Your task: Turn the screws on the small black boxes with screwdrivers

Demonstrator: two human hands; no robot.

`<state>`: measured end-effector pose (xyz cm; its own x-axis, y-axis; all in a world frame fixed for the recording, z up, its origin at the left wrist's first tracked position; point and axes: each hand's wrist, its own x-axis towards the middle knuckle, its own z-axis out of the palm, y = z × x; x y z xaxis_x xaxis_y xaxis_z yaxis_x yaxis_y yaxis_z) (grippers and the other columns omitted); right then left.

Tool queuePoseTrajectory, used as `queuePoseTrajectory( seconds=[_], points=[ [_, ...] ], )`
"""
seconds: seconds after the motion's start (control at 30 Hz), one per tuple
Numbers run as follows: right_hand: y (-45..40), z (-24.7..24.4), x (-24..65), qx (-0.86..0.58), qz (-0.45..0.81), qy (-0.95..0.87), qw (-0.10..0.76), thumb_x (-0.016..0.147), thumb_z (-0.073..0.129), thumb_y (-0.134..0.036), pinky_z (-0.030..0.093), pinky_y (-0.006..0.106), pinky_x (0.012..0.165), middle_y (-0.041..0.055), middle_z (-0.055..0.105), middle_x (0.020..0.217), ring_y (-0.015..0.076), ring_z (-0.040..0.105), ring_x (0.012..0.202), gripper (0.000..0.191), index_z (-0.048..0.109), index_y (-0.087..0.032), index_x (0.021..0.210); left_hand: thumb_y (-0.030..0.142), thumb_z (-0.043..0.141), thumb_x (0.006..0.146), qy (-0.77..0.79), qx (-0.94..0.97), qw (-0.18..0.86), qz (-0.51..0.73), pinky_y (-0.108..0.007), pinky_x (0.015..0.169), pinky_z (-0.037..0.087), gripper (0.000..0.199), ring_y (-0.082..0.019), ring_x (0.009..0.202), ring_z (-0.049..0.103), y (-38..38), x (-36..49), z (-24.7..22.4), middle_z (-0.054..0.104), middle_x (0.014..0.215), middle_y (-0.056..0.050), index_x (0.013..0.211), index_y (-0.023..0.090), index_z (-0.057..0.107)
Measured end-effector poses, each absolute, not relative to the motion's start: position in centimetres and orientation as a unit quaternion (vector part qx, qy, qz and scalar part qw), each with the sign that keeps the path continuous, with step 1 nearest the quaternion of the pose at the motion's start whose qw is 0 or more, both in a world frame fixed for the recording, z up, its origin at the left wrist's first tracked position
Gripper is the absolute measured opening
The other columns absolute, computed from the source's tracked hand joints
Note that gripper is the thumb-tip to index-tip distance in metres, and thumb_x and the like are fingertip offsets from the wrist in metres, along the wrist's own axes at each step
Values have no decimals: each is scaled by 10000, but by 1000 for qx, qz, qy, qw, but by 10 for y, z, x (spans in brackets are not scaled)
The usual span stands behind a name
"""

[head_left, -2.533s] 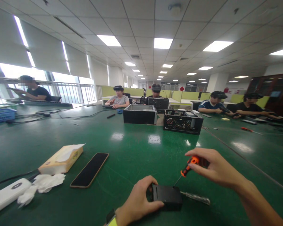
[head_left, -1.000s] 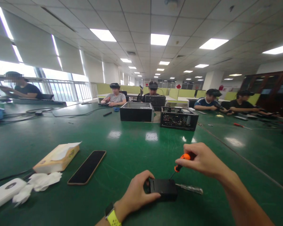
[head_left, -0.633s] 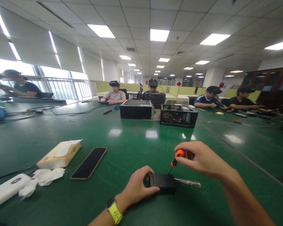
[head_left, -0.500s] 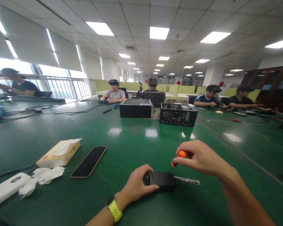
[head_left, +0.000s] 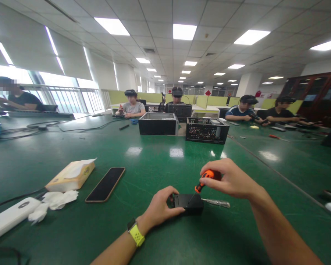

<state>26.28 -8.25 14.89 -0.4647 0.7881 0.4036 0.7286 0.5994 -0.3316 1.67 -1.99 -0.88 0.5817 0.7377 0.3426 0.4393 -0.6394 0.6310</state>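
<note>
On the green table lies a small black box (head_left: 191, 207), its exact kind unclear. My left hand (head_left: 164, 207) grips it at its left end, thumb along the near side and fingers behind. In my right hand (head_left: 226, 178) is an orange and black screwdriver (head_left: 208, 177), held by the handle between thumb and fingers. Its thin shaft slants down to the left, and the tip is at the box's top face. A second screwdriver with a clear handle (head_left: 219, 203) lies on the table just right of the box.
To the left are a phone (head_left: 106, 184), a tissue pack (head_left: 71, 176), crumpled tissues (head_left: 59, 200) and a white power strip (head_left: 13, 219). Farther off stand a black case (head_left: 157, 126) and an open computer chassis (head_left: 205, 133). Several people sit around the table.
My right hand has moved left with the screwdriver, bringing its tip from the box's far right edge over its top. My left hand keeps its hold. The view has shifted slightly.
</note>
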Motion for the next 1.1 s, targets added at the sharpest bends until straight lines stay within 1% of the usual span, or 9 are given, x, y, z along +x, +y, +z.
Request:
queuePoseTrajectory(
  seconds=[0.67,0.73,0.83,0.9,0.93,1.03,1.1],
  points=[
    [-77,143,259,-447,50,-861,235,882,631,-332,390,242,613,14,705,754,142,598,652,163,715,-193,880,442,789,732,340,856,246,301,-261,688,440,385,-192,774,573,-18,16,-10,639,881,-21,966,178,635],
    [-76,141,258,-443,45,-863,241,871,651,-374,372,234,584,4,679,707,131,572,617,198,708,-187,834,445,791,730,341,857,245,301,-261,689,438,388,-193,774,574,-18,16,-10,640,881,-19,966,180,634],
    [-75,138,256,-441,28,-860,255,836,681,-484,333,225,531,-23,597,595,110,498,541,338,667,-176,697,430,797,727,343,857,241,300,-260,688,431,381,-194,773,580,-19,17,-9,645,877,-15,965,181,633],
    [-75,136,254,-435,19,-858,271,839,679,-493,343,230,543,-20,592,597,112,500,550,360,655,-173,674,417,802,724,346,857,238,300,-263,694,430,378,-197,778,585,-20,17,-8,649,879,-14,966,181,633],
    [-75,136,254,-430,20,-858,279,850,676,-470,362,234,566,-11,614,629,119,523,577,330,668,-173,705,413,802,724,347,856,238,300,-265,703,431,377,-198,786,587,-20,17,-8,651,885,-15,968,181,632],
    [-76,136,253,-416,36,-861,291,861,682,-391,409,248,643,14,671,755,142,589,675,214,707,-179,877,413,797,729,349,856,238,297,-274,733,438,376,-202,807,591,-20,17,-8,654,906,-18,977,185,629],
    [-77,137,253,-417,42,-860,290,856,689,-373,421,256,660,18,678,785,149,600,696,211,707,-182,945,417,796,730,351,856,238,295,-271,725,438,374,-202,803,590,-20,17,-7,656,901,-20,972,184,632]
  ],
)
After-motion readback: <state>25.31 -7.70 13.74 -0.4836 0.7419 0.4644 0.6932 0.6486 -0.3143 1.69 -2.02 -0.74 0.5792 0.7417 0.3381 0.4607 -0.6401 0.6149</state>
